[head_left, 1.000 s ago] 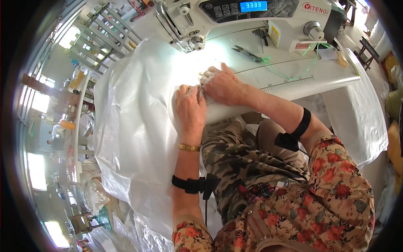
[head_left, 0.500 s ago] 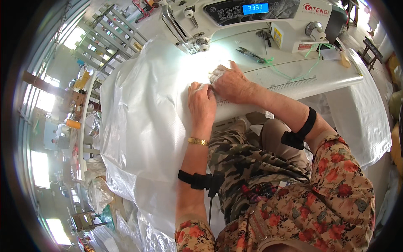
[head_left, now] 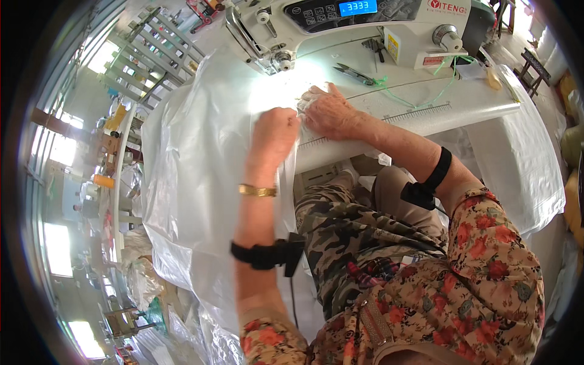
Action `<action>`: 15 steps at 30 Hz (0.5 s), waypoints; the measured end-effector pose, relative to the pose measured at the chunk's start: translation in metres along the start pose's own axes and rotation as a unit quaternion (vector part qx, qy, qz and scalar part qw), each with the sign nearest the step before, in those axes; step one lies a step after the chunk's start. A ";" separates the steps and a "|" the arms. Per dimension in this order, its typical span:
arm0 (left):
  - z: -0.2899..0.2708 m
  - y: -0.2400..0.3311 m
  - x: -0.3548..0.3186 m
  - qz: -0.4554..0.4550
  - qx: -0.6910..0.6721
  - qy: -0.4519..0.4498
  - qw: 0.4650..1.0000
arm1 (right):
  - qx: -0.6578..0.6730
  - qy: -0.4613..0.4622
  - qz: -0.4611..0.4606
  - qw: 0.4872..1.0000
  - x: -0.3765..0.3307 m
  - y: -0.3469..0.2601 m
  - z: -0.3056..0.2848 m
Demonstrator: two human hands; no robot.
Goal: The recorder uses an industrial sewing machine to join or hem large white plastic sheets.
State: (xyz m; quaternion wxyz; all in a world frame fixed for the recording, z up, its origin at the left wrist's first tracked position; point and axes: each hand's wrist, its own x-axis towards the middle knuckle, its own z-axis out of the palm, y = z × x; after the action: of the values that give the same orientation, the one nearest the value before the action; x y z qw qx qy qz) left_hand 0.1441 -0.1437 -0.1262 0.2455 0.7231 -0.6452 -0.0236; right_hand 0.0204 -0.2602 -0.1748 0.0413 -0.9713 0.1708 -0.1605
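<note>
One broad sheet of glossy white plastic spreads from the hands toward nine and seven o'clock. It looks light, limp and slippery, likelier to crease than break, and would be best pinched along its edge with the fingertips flattening it. Two bare hands meet there: the blurred left hand is closed, seemingly pinching that edge; the right hand curls over it, whether gripping I cannot tell. Beyond them, one white sewing machine stands at twelve to one o'clock, one pair of dark metal snips at one-thirty.
</note>
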 end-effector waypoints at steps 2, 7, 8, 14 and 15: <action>-0.051 -0.010 0.002 0.024 -0.006 0.003 1.000 | 0.002 0.007 -0.005 1.000 -0.001 0.001 0.001; -0.178 -0.085 -0.011 -0.039 0.244 0.038 0.968 | 0.033 0.004 0.002 0.999 -0.011 0.012 -0.007; -0.189 -0.128 -0.020 -0.165 0.307 -0.016 0.937 | 0.029 0.002 0.002 1.000 -0.009 0.008 -0.008; -0.156 -0.240 -0.086 -0.310 0.189 0.055 0.930 | 0.017 0.005 -0.008 1.000 -0.013 0.006 -0.011; -0.148 -0.244 -0.085 -0.318 0.142 0.058 0.936 | 0.011 0.010 -0.010 1.000 -0.012 0.008 -0.012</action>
State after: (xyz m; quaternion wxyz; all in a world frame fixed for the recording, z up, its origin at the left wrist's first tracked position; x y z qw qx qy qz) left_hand 0.4072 -0.0042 -0.1144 0.1570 0.9179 -0.3630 0.0332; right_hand 0.0030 -0.2639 -0.1682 0.0486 -0.9707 0.1600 -0.1728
